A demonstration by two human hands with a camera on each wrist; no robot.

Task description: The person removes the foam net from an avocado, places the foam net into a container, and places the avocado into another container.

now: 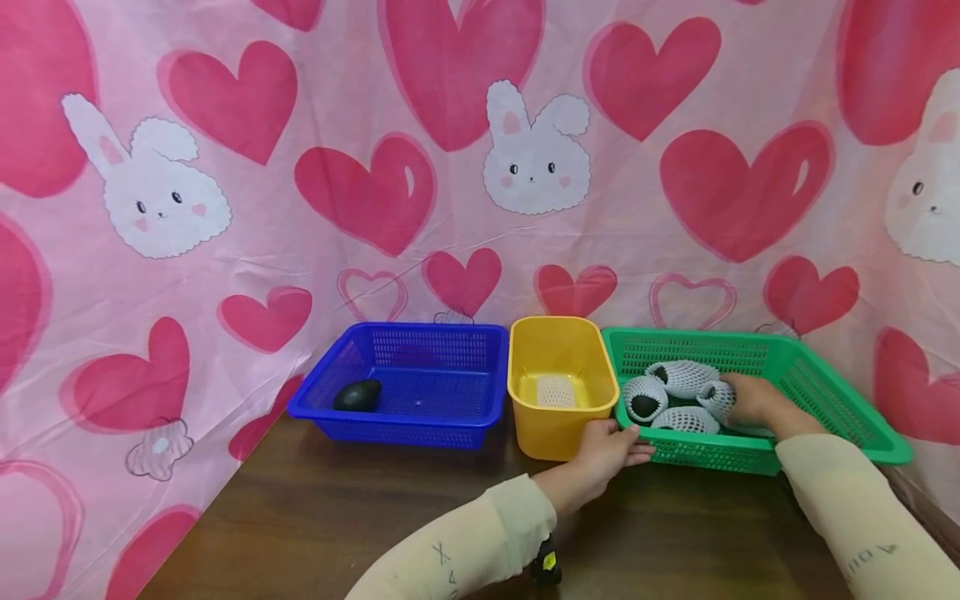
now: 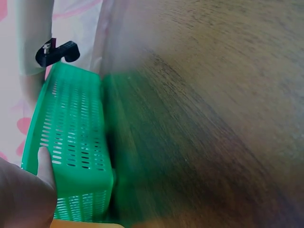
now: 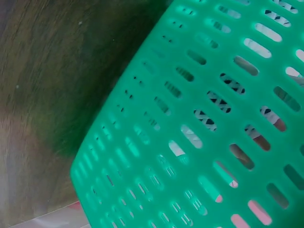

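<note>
My right hand (image 1: 756, 404) reaches into the green basket (image 1: 847, 400) and holds a dark avocado in a white foam net (image 1: 717, 402); the fingertips are mostly hidden behind the net. Beside it lie several more netted avocados (image 1: 684, 379). In the right wrist view the basket wall (image 3: 156, 128) blocks most of the hand. My left hand (image 1: 606, 454) is at the front, where the yellow bin (image 1: 551, 429) meets the green basket, its fingers extended along the basket's front. The left wrist view shows a straight finger (image 2: 45, 166) against the green wall.
A blue basket (image 1: 435, 433) stands on the left with one bare dark avocado (image 1: 357, 396) in it. An empty-looking white foam net (image 1: 555, 392) lies inside the yellow bin. All three containers line the back of the brown wooden table (image 1: 360, 517), before a pink heart-printed cloth (image 1: 450, 225).
</note>
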